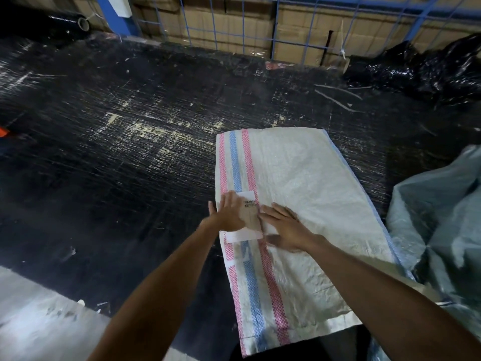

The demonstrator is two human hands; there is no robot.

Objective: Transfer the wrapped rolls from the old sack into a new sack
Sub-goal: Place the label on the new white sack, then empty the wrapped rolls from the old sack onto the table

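On the scratched black table (130, 152), the new sack (299, 191) lies flat and empty; left hand (229, 214) and right hand (283, 225), fingers spread, press a label (247, 220) near its left edge. No rolls moved yet.

Two bare forearms come into the picture from the lower edge. No sleeve covers them as far as they are visible, and the wrists carry no watch, no band and no glove. The left hand (229, 213) and the right hand (285, 226) are also bare, with no ring that can be seen. The right hand looks slightly blurred.
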